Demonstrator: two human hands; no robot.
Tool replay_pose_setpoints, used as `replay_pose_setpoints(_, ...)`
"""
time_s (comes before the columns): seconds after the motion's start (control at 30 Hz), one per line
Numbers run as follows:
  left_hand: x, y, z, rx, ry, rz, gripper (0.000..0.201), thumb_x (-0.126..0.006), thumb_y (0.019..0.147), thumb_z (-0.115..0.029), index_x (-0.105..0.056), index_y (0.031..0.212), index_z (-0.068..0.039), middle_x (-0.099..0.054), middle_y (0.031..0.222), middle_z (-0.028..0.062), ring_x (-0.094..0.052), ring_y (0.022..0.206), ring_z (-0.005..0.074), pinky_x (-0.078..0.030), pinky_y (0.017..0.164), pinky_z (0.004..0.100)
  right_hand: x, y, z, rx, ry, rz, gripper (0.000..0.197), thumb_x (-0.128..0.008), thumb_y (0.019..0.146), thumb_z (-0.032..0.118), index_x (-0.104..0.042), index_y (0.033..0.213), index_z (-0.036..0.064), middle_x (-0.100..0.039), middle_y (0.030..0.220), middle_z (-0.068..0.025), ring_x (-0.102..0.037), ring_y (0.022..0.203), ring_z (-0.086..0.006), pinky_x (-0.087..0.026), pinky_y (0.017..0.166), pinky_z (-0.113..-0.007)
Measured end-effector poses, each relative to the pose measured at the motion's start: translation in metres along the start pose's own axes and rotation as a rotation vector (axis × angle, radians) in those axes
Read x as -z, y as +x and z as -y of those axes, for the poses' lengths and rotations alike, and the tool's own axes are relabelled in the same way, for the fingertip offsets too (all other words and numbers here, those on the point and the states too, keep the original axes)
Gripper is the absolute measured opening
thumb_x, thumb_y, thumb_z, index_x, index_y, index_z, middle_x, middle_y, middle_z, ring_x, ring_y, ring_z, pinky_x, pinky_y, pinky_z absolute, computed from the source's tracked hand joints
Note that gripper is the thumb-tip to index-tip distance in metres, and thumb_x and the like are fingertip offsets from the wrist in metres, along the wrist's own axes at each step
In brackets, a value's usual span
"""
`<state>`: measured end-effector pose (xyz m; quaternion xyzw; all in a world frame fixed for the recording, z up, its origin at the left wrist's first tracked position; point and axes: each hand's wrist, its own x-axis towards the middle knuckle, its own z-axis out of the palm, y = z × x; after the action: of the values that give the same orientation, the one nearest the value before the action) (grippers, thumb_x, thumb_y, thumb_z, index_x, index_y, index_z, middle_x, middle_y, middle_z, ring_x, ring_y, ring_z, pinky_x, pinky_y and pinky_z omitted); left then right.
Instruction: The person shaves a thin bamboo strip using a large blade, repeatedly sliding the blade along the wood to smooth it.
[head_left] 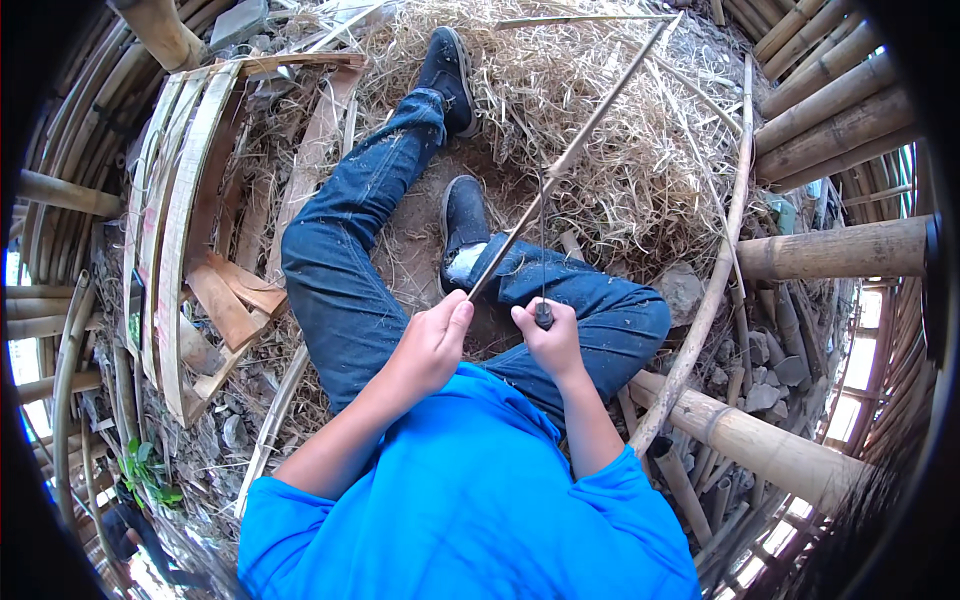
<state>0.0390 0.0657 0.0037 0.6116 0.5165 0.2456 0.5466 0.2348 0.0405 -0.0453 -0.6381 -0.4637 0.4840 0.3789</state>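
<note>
My left hand (436, 335) is closed round the near end of a long, thin bamboo stick (590, 132), which slants up and away to the right. In my right hand (548, 334) is the dark handle of a knife (543, 314). Its narrow blade, seen nearly edge-on, points away from me and crosses the stick a little beyond my hands. Whether the blade touches the stick I cannot tell. Both hands are in front of my blue shirt, above my bent legs in jeans (345, 250).
Straw and shavings (600, 200) cover the ground ahead. A wooden slatted crate (185, 230) stands at the left, with loose boards (225, 305) by it. A long pole (722, 265) and thick bamboo (760, 435) lie at the right, near stones (760, 395). Bamboo walls (840, 115) surround me.
</note>
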Motion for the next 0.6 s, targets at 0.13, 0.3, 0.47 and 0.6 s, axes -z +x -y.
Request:
replay_pose_setpoints(0.13,-0.001,-0.001,0.020,-0.042,-0.336,0.015,0.029,-0.034,0.102,-0.028,-0.043,0.079,-0.011,-0.031,0.061,-0.0085,-0.028,0.052,0.0027,-0.024,0.046,0.0196,0.005,-0.008,0.001,0.024,0.001,-0.015,0.029,-0.067,0.082,0.014,-0.052,0.060,0.0027,-0.041,0.050,0.0047,-0.036,0.049,-0.0038,-0.028,0.045,-0.026)
replay_pose_setpoints(0.3,0.017,-0.009,0.008,0.200,-0.547,0.220,0.034,-0.033,0.102,-0.029,-0.042,0.075,-0.010,-0.034,0.064,-0.0058,-0.030,0.054,0.0035,-0.025,0.047,0.0207,0.013,-0.002,0.010,-0.027,0.205,-0.133,0.030,-0.064,0.086,0.012,-0.050,0.060,0.0059,-0.043,0.049,0.0049,-0.038,0.046,-0.0029,-0.027,0.043,-0.024)
replay_pose_setpoints(0.47,0.028,-0.021,0.005,0.271,-0.575,0.398,0.032,-0.034,0.102,-0.031,-0.042,0.078,-0.010,-0.031,0.062,-0.0073,-0.027,0.051,0.0034,-0.022,0.045,0.0201,0.042,0.020,0.039,0.094,0.470,-0.310,0.032,-0.060,0.091,0.019,-0.050,0.063,0.0097,-0.050,0.051,0.0000,-0.045,0.039,-0.0068,-0.033,0.037,-0.022)
replay_pose_setpoints(0.6,0.037,-0.035,0.005,0.373,-0.503,0.484,0.030,-0.038,0.101,-0.032,-0.045,0.082,-0.009,-0.032,0.064,-0.0067,-0.029,0.053,0.0031,-0.023,0.046,0.0199,0.067,0.039,0.067,0.196,0.540,-0.432,0.024,-0.060,0.092,0.021,-0.053,0.074,0.0061,-0.062,0.070,-0.0099,-0.049,0.044,-0.0105,-0.041,0.047,-0.024)
